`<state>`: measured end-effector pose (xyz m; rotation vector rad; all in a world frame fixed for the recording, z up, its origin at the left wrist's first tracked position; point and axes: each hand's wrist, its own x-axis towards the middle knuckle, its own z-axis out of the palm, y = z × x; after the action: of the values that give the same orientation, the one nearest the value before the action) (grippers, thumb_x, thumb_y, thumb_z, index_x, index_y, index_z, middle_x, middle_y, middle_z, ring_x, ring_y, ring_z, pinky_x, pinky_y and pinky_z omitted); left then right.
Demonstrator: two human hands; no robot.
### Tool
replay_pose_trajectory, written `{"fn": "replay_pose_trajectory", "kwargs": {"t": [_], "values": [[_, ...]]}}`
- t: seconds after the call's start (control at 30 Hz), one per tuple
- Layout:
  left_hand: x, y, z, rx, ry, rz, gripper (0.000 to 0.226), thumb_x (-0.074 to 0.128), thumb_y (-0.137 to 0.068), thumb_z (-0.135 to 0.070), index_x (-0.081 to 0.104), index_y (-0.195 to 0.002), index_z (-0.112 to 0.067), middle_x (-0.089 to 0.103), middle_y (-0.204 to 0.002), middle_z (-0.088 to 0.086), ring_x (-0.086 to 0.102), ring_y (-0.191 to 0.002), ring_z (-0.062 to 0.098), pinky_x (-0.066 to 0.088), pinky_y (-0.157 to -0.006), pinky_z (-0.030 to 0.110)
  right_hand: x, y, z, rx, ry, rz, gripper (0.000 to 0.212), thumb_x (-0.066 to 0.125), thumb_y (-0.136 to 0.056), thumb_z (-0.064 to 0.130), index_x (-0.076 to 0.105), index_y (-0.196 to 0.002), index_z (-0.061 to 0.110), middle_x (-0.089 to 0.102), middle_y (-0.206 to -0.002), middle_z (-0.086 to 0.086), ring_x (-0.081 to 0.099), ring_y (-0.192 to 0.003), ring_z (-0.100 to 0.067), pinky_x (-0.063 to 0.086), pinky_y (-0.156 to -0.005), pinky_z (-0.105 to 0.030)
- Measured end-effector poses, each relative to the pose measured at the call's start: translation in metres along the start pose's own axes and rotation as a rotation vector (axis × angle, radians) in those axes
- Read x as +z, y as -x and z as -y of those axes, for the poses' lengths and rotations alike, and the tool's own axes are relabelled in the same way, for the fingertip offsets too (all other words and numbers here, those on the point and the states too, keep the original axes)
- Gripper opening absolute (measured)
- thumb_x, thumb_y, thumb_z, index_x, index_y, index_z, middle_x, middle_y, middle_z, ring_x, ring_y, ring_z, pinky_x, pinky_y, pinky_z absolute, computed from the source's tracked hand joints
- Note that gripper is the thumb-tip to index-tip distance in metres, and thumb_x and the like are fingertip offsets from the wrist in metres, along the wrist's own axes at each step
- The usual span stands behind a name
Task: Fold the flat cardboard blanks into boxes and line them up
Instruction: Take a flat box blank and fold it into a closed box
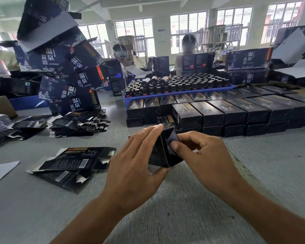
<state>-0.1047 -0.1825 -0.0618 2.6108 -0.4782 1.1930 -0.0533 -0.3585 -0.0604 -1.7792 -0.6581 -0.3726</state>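
L hand [130, 166] + R hand [206, 155] grip black box [163, 152]; big cartons [63, 67] read 温泉

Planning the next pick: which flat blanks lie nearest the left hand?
The loose flat blanks just beside the left hand; the bigger stack of blanks lies farther back.

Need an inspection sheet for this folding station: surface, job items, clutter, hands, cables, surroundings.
Surface: grey table, matte, much of it covered.
Job's things: half-folded box in both hands; flat blanks near left; blank stack behind them; folded boxes lined up in two layers at right.
Clutter: white sheet at left edge; tumbled big cartons far left.
Hands: left hand holds the box side; right hand thumb presses a flap, grip pinching.
Cables: nothing seen.
Surroundings: blue tray of bottles; two people beyond it; windows.
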Motion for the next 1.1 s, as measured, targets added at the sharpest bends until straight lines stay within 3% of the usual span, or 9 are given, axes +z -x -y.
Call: {"fn": "replay_pose_trajectory", "kwargs": {"t": [0.17,0.27,0.4,0.47,0.57,0.7,0.87,1.0,1.1], "values": [[-0.001,0.0,0.002,0.001,0.013,0.019,0.081,0.056,-0.079,-0.047,0.035,-0.151,-0.017,0.04,-0.145,-0.008,0.043,-0.132,0.01,0.034,-0.106,0.023,-0.004,-0.002,0.002,0.026,-0.05,0.066,0.019,0.07,-0.088,0.042,0.067,-0.106,0.044,0.07,-0.096,0.029,0.068,-0.089,0.006,0.051,-0.068,-0.008],[0.002,0.002,0.005,0.113,0.009,0.107,0.083,0.058,-0.081,-0.038,0.027,-0.155,-0.02,0.035,-0.156,-0.008,0.031,-0.146,0.01,0.029,-0.118,0.028,-0.003,0.0,0.0,0.082,-0.011,0.158,0.065,0.065,-0.072,0.074,0.049,-0.131,0.053,0.065,-0.111,0.025,0.065,-0.101,0.007,0.056,-0.074,-0.014],[0.01,0.005,0.006,0.205,-0.008,0.167,0.096,0.073,-0.078,-0.015,0.02,-0.158,-0.02,0.026,-0.165,-0.001,0.016,-0.154,0.019,0.027,-0.121,0.048,0.0,-0.003,-0.002,0.137,-0.142,0.133,0.049,0.077,-0.08,0.044,0.048,-0.116,0.059,0.069,-0.102,0.016,0.068,-0.092,0.005,0.054,-0.067,-0.011],[0.012,0.005,0.006,0.102,-0.001,0.082,0.093,0.073,-0.077,-0.01,0.024,-0.156,-0.019,0.026,-0.164,0.002,0.019,-0.153,0.02,0.029,-0.12,0.049,-0.004,-0.008,-0.006,0.184,-0.223,0.08,0.051,0.08,-0.068,0.038,0.054,-0.109,0.053,0.071,-0.097,0.018,0.07,-0.089,-0.001,0.057,-0.068,-0.018],[0.007,0.002,0.01,-0.261,0.162,-0.054,0.07,0.062,-0.095,-0.033,0.027,-0.155,-0.028,0.03,-0.159,-0.007,0.026,-0.146,0.006,0.028,-0.115,0.029,-0.009,-0.012,-0.013,0.284,-0.335,0.093,0.057,0.077,-0.055,0.031,0.064,-0.11,0.032,0.075,-0.096,0.01,0.073,-0.091,-0.012,0.058,-0.075,-0.028],[0.001,-0.005,0.014,-0.688,0.849,0.055,0.074,0.058,-0.08,-0.062,0.033,-0.147,-0.044,0.06,-0.132,-0.016,0.058,-0.115,-0.01,0.051,-0.086,0.012,-0.005,-0.009,-0.014,0.352,-0.31,0.258,0.052,0.079,-0.056,0.018,0.067,-0.107,0.02,0.077,-0.095,0.006,0.074,-0.087,-0.012,0.056,-0.068,-0.018],[0.001,-0.007,0.013,-0.643,1.06,0.033,0.032,0.065,-0.084,-0.045,0.063,-0.115,-0.052,0.073,-0.114,-0.014,0.07,-0.104,0.005,0.056,-0.077,0.017,0.0,-0.003,-0.009,0.342,-0.128,0.36,0.042,0.087,-0.074,0.029,0.066,-0.11,0.035,0.074,-0.1,0.021,0.071,-0.091,0.002,0.053,-0.077,-0.019],[0.003,-0.002,0.01,-0.66,1.053,0.083,0.043,0.074,-0.078,-0.042,0.062,-0.118,-0.045,0.073,-0.113,-0.015,0.071,-0.103,0.008,0.058,-0.079,0.02,-0.008,-0.008,-0.004,0.241,-0.227,0.153,0.038,0.077,-0.079,0.039,0.062,-0.114,0.037,0.071,-0.101,0.027,0.067,-0.092,0.009,0.05,-0.066,-0.004],[0.005,-0.001,0.008,-0.653,1.034,0.102,0.046,0.077,-0.075,-0.04,0.061,-0.117,-0.045,0.072,-0.113,-0.018,0.07,-0.104,0.005,0.058,-0.081,0.02,-0.011,-0.01,-0.003,0.2,-0.3,0.094,0.039,0.078,-0.079,0.035,0.063,-0.114,0.034,0.073,-0.106,0.02,0.069,-0.098,0.003,0.053,-0.071,-0.008]]}}
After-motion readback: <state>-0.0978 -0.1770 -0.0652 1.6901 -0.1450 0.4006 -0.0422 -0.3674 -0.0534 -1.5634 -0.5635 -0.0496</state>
